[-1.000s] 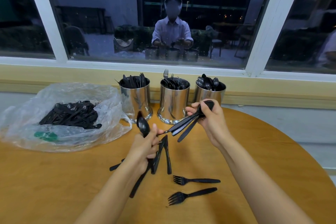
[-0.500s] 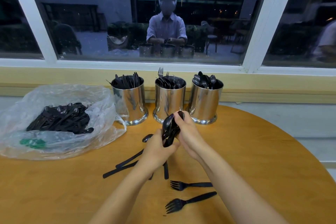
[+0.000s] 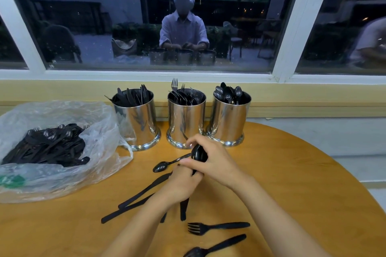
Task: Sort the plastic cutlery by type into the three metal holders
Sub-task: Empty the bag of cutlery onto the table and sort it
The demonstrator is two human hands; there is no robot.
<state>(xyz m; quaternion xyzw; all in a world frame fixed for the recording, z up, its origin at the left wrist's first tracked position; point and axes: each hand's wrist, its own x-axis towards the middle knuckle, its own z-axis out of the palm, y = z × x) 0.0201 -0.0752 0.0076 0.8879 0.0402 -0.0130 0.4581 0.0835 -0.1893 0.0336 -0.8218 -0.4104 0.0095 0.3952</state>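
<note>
Head view: left hand [image 3: 183, 185] and right hand [image 3: 213, 162] are both gripping spoons [image 3: 199, 153] just before the middle holder [image 3: 186, 119]. Next, probably, they're going into the spoon holder [image 3: 228, 119] right of it.

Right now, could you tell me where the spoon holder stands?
Head view: the spoon holder is rightmost of the three, directly right of the fork holder.

Far reach is blocked by three shiny metal cylindrical holders [image 3: 186, 119]; room is left across the right wooden tabletop [image 3: 302, 173].
</note>
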